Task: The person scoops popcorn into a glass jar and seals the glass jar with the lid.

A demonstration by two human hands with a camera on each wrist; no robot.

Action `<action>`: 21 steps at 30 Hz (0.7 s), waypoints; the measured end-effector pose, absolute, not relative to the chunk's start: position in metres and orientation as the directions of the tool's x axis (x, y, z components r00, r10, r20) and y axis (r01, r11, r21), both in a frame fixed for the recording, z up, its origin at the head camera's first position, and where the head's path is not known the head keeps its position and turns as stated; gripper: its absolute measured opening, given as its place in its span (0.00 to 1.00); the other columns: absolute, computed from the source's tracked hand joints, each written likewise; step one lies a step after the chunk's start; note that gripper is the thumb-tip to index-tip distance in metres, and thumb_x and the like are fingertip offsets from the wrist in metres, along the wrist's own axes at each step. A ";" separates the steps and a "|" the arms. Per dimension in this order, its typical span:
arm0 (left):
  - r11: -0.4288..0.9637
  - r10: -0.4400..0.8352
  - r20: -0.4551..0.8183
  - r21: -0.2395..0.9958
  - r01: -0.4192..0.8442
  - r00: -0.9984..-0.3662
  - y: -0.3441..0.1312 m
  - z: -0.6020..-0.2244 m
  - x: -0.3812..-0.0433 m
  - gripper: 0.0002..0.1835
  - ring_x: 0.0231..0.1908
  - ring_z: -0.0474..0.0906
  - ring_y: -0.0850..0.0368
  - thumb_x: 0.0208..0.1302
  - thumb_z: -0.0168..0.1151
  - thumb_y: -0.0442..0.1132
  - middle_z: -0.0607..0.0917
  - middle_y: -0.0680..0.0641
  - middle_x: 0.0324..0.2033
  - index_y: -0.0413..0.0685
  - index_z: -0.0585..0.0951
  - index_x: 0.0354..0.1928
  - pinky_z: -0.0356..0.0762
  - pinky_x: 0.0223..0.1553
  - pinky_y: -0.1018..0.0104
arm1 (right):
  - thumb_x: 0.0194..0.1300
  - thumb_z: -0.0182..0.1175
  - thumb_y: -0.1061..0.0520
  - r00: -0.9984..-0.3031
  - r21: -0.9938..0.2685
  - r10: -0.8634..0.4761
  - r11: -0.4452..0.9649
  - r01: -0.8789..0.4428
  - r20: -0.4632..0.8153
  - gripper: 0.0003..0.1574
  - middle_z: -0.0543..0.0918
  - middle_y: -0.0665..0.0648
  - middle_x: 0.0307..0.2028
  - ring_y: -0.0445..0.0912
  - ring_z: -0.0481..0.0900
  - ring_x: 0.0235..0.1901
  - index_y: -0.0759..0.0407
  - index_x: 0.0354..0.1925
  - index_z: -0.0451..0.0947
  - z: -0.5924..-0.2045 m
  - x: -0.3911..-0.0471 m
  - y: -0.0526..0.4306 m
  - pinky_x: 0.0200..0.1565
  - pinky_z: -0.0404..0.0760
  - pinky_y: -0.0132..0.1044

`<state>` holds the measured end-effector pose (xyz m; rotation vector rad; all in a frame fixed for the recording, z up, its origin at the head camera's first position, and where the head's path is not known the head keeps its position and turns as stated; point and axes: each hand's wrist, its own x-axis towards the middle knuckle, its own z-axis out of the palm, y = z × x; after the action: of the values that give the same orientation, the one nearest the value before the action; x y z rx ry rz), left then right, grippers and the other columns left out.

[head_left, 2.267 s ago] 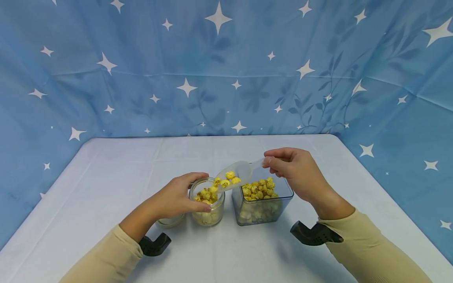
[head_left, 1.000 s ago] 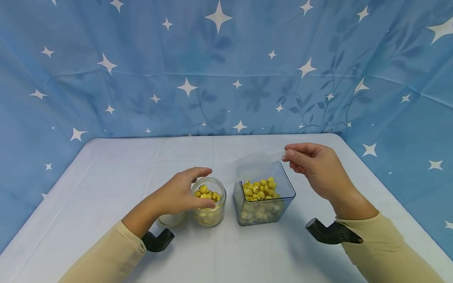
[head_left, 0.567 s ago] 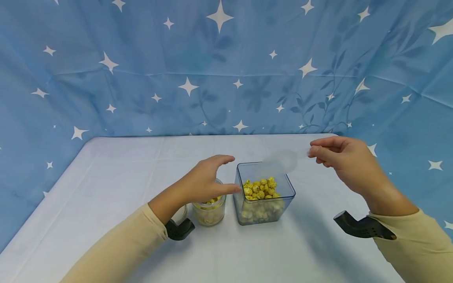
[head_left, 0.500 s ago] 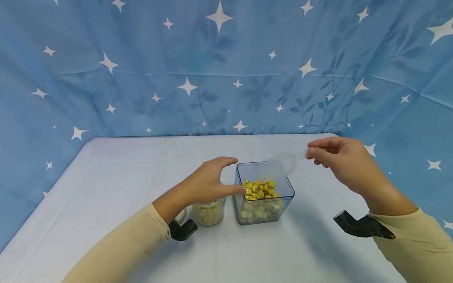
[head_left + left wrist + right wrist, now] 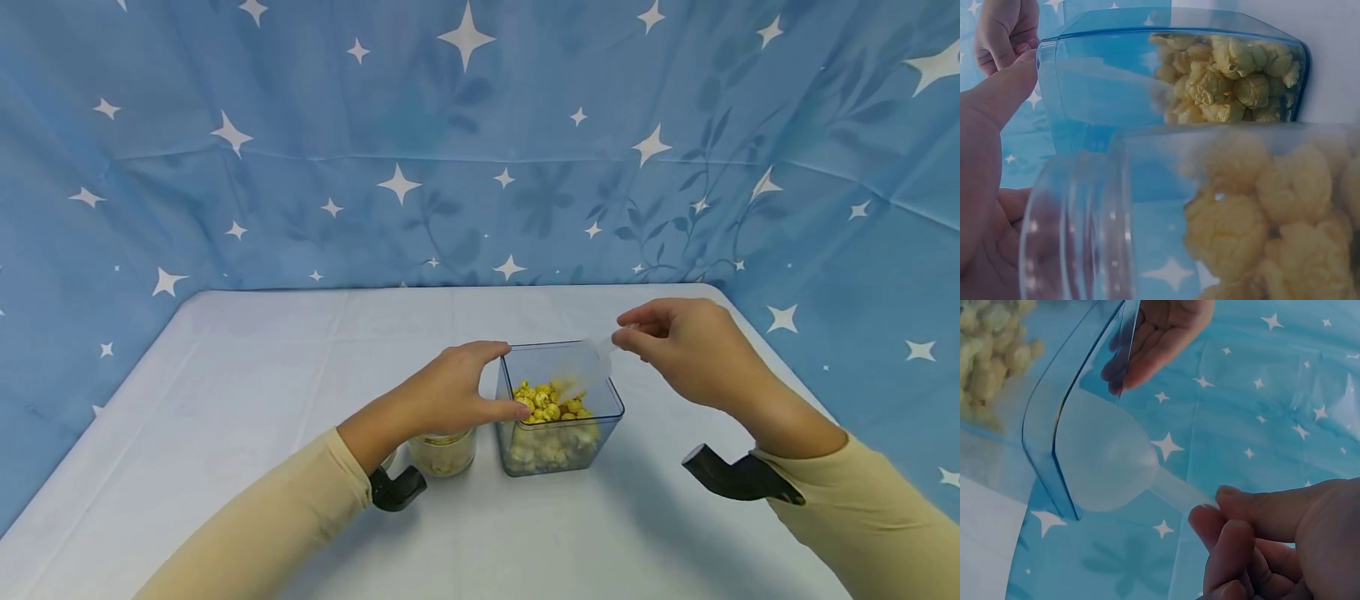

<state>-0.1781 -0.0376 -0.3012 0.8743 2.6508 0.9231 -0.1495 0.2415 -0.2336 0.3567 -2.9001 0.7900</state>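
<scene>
My right hand (image 5: 690, 354) pinches the thin handle of a translucent scoop (image 5: 1107, 456). The scoop's bowl dips inside a clear, bluish plastic box (image 5: 525, 360), close over the yellow popcorn (image 5: 551, 410) that fills its lower part. My left hand (image 5: 446, 390) spans the box's left side and holds it by the rim, thumb at the near corner and a fingertip at the far one. Under that hand stands a glass jar (image 5: 442, 457), also with popcorn in it; its mouth is hidden in the head view. The left wrist view shows the jar (image 5: 1116, 219) close up and uncovered.
Left of the jar, a round lid (image 5: 388, 460) lies mostly behind my left wrist. Jar and box stand side by side on a white-covered table (image 5: 247, 375). A blue curtain (image 5: 337, 125) with white stars hangs behind and at the sides.
Popcorn slid from the scoop into the jar. My left hand then left the jar for the box's left rim. My right hand swung right, then brought the scoop back down into the box.
</scene>
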 end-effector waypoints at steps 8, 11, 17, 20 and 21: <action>0.641 0.583 -0.002 0.616 0.458 -0.812 -0.035 -0.301 -0.177 0.48 0.71 0.62 0.51 0.58 0.72 0.60 0.68 0.47 0.71 0.46 0.65 0.75 0.65 0.67 0.53 | 0.69 0.66 0.54 -0.958 -0.478 -0.217 0.831 -0.283 0.189 0.16 0.87 0.53 0.32 0.46 0.78 0.28 0.66 0.46 0.85 -0.248 -0.150 0.228 0.28 0.77 0.40; 0.645 0.581 0.000 0.610 0.461 -0.814 -0.035 -0.300 -0.177 0.49 0.71 0.62 0.50 0.58 0.72 0.61 0.67 0.47 0.72 0.46 0.64 0.75 0.65 0.67 0.52 | 0.69 0.66 0.54 -0.963 -0.515 -0.196 0.815 -0.265 0.185 0.16 0.87 0.53 0.32 0.46 0.80 0.28 0.66 0.46 0.85 -0.252 -0.152 0.229 0.27 0.77 0.40; 0.644 0.581 0.003 0.610 0.461 -0.814 -0.035 -0.299 -0.175 0.49 0.71 0.62 0.49 0.58 0.71 0.61 0.67 0.46 0.72 0.44 0.64 0.75 0.65 0.67 0.51 | 0.70 0.64 0.52 -0.979 -0.573 -0.163 0.794 -0.206 0.126 0.16 0.88 0.52 0.33 0.47 0.82 0.32 0.64 0.47 0.84 -0.257 -0.155 0.237 0.28 0.77 0.41; 0.643 0.581 0.000 0.613 0.459 -0.814 -0.035 -0.299 -0.175 0.49 0.71 0.63 0.49 0.58 0.72 0.61 0.67 0.46 0.72 0.44 0.64 0.75 0.65 0.67 0.51 | 0.70 0.64 0.54 -0.978 -0.598 -0.189 0.775 -0.203 0.086 0.15 0.87 0.50 0.32 0.46 0.81 0.32 0.64 0.47 0.84 -0.265 -0.155 0.239 0.28 0.77 0.40; 0.642 0.581 -0.002 0.616 0.457 -0.814 -0.034 -0.299 -0.175 0.49 0.71 0.63 0.49 0.58 0.72 0.61 0.67 0.46 0.72 0.44 0.64 0.75 0.65 0.67 0.51 | 0.70 0.64 0.54 -0.978 -0.613 -0.195 0.764 -0.199 0.075 0.15 0.87 0.50 0.32 0.46 0.81 0.32 0.64 0.47 0.84 -0.269 -0.155 0.240 0.29 0.77 0.40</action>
<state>-0.1751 -0.0343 -0.2993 0.8520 2.6613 0.9151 -0.1548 0.2398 -0.2691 0.3293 -2.9446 1.0249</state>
